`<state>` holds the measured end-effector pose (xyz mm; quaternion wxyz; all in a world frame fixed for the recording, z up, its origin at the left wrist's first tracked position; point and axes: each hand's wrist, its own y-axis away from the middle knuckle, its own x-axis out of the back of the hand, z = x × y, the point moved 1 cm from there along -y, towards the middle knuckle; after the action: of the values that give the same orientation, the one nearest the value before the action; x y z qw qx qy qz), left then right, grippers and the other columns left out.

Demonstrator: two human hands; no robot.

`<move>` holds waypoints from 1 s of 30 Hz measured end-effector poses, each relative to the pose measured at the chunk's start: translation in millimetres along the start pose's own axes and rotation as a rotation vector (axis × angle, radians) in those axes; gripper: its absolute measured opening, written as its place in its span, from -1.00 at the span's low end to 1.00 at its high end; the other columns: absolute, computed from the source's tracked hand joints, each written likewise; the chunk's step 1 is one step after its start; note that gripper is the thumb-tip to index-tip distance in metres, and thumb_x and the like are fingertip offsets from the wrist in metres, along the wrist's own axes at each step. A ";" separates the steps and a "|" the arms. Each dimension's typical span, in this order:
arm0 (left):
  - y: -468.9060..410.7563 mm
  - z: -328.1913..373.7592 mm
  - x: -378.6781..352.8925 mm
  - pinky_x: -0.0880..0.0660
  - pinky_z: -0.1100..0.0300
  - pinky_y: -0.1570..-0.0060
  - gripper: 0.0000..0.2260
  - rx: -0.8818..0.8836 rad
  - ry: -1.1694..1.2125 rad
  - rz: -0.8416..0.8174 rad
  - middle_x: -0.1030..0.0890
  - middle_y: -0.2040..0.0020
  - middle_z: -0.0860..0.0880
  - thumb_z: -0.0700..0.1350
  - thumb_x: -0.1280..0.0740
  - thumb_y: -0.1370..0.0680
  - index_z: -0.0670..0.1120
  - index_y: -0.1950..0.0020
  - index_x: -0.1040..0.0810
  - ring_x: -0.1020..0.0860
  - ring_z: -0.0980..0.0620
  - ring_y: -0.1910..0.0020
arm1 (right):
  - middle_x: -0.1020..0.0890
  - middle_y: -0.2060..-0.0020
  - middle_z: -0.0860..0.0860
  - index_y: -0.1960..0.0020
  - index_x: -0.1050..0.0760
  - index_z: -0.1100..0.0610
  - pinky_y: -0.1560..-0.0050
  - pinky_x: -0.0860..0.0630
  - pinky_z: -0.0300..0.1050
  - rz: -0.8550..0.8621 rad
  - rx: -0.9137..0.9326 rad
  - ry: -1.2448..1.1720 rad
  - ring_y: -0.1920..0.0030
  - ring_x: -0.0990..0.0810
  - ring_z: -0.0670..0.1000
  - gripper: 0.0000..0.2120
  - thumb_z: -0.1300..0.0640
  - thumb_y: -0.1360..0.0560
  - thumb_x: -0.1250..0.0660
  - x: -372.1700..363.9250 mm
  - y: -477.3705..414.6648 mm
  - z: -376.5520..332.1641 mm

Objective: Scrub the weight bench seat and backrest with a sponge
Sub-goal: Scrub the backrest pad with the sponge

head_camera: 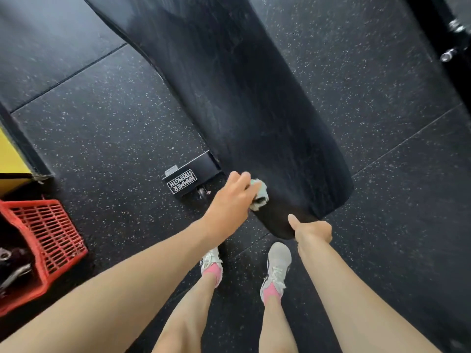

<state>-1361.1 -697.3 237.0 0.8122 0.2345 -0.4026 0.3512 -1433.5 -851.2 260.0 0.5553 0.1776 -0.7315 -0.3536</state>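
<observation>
Bench pad [254, 98], long, black and streaked with wet smears, is stretching away from the person across the speckled rubber floor [102, 123], its rounded near end lying just ahead of the feet. Left of the pad, a red basket [48, 240] is sitting well apart from it on the floor, with dark metal pieces lying inside. Close against the pad's left edge, a black frame foot [190, 178] is sticking out, showing a "Hammer Strength" label. Below the pad's near end, two pale shoes [276, 266] are standing side by side, pink socks showing above them. The left hand [229, 202] is reaching to the pad's near left edge, fingers curled tight around a pale sponge [260, 194] and pressing it against the pad surface. The right hand [312, 231] is gripping the pad's near end, thumb lying flat on top and pointing up along the pad, the other fingers wrapping under the rim out of sight. The sponge is sitting near the right hand, apart from it.
</observation>
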 end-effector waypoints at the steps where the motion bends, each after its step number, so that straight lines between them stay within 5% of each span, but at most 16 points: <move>1: 4.2 0.8 -0.9 -0.39 0.14 0.49 -0.58 -0.123 -0.027 -0.082 -0.42 0.15 -0.10 -0.50 -0.36 -0.17 -0.18 0.03 -0.54 -0.28 -0.03 0.15 | -0.44 -0.29 0.30 -0.31 -0.34 0.39 -0.26 -0.40 0.17 -0.003 -0.004 -0.008 -0.26 -0.45 0.32 -0.37 0.15 -0.38 -0.52 0.2 -0.8 -0.4; 3: -4.8 -21.4 14.2 -0.46 0.06 0.44 -0.58 -0.162 -0.013 -0.139 -0.41 0.12 -0.09 -0.46 -0.32 -0.24 -0.15 -0.04 -0.55 -0.28 -0.01 0.12 | -0.47 -0.27 0.29 -0.30 -0.36 0.38 -0.22 -0.42 0.15 0.004 0.009 0.040 -0.23 -0.48 0.31 -0.38 0.15 -0.38 -0.52 0.6 -2.9 0.1; 5: -24.7 -51.7 36.9 -0.45 0.00 0.31 -0.56 0.028 0.030 -0.007 -0.41 0.13 -0.10 -0.45 -0.19 -0.30 -0.14 -0.07 -0.59 -0.31 -0.05 0.12 | -0.50 -0.25 0.28 -0.29 -0.37 0.38 -0.20 -0.43 0.13 0.009 0.027 0.096 -0.22 -0.50 0.30 -0.39 0.12 -0.38 -0.53 0.1 -2.9 0.2; 8: -42.4 -68.0 52.5 -0.22 0.27 0.19 -0.49 0.375 0.129 0.253 -0.37 0.17 -0.07 -0.52 -0.19 -0.29 -0.14 -0.10 -0.63 -0.33 -0.08 0.14 | -0.52 -0.22 0.28 -0.27 -0.38 0.39 -0.17 -0.45 0.11 0.010 0.034 0.144 -0.21 -0.52 0.29 -0.38 0.09 -0.38 -0.52 -0.8 -3.3 0.9; 10: -34.6 -50.5 39.9 -0.22 0.28 0.19 -0.47 0.462 0.146 0.289 -0.35 0.17 -0.04 -0.54 -0.22 -0.26 -0.13 -0.10 -0.62 -0.29 -0.03 0.14 | -0.52 -0.22 0.29 -0.27 -0.38 0.39 -0.16 -0.45 0.10 0.008 0.031 0.166 -0.20 -0.52 0.29 -0.39 0.08 -0.39 -0.52 -0.8 -2.0 -0.6; 13: -7.2 -23.9 12.0 -0.45 -0.02 0.31 -0.49 0.208 0.088 0.123 -0.41 0.16 -0.09 -0.54 -0.29 -0.21 -0.13 -0.06 -0.59 -0.28 -0.01 0.16 | -0.55 -0.18 0.29 -0.23 -0.40 0.39 -0.14 -0.47 0.10 -0.003 0.032 0.181 -0.17 -0.54 0.28 -0.40 0.07 -0.37 -0.53 0.5 -4.2 -1.4; 17: -11.8 -42.6 28.5 -0.49 -0.04 0.35 -0.49 0.082 0.027 0.027 -0.43 0.13 -0.11 -0.53 -0.28 -0.27 -0.13 -0.11 -0.60 -0.29 -0.01 0.13 | -0.61 -0.10 0.24 -0.19 -0.44 0.37 -0.10 -0.52 0.06 -0.033 0.041 0.203 -0.10 -0.60 0.24 -0.37 -0.01 -0.33 -0.55 -1.7 -10.3 5.0; 21: -30.8 -46.1 34.8 -0.36 0.18 0.12 -0.49 0.573 0.158 0.383 -0.36 0.09 -0.06 -0.52 -0.23 -0.32 -0.11 -0.14 -0.62 -0.36 -0.08 0.05 | -0.63 -0.05 0.23 -0.14 -0.44 0.35 -0.05 -0.51 0.05 -0.047 0.043 0.200 -0.06 -0.62 0.22 -0.37 -0.03 -0.29 -0.58 0.5 -16.8 7.4; 23: -29.8 -26.0 22.0 -0.37 0.12 0.16 -0.50 0.649 0.160 0.473 -0.39 0.11 -0.10 -0.52 -0.21 -0.28 -0.13 -0.08 -0.63 -0.37 -0.10 0.09 | -0.64 -0.01 0.22 -0.01 -0.43 0.30 -0.05 -0.55 0.06 -0.073 0.076 0.209 -0.03 -0.63 0.23 -0.41 -0.05 -0.24 -0.60 3.5 -22.8 9.2; 26: -6.9 21.4 -17.3 -0.42 0.04 0.33 -0.56 0.517 0.086 0.422 -0.41 0.13 -0.11 -0.48 -0.19 -0.25 -0.15 -0.01 -0.58 -0.34 -0.08 0.16 | -0.66 0.10 0.20 0.21 -0.39 0.28 -0.05 -0.58 0.15 -0.130 0.151 0.283 0.05 -0.65 0.23 -0.39 -0.14 -0.13 -0.63 10.4 -38.8 14.3; 30: 27.3 58.1 -41.6 -0.29 0.23 0.53 -0.56 0.036 -0.045 0.062 -0.35 0.08 -0.06 -0.45 -0.32 -0.24 -0.10 -0.05 -0.51 -0.30 -0.02 0.13 | -0.66 0.25 0.14 0.38 -0.41 0.19 -0.13 -0.54 0.13 -0.224 0.252 0.396 0.06 -0.65 0.18 -0.57 -0.08 -0.31 -0.55 29.0 -47.0 10.3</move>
<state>-1428.2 -734.1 238.6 0.7873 0.2442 -0.4213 0.3783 -1458.7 -899.1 244.9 0.6186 0.3911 -0.6225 -0.2773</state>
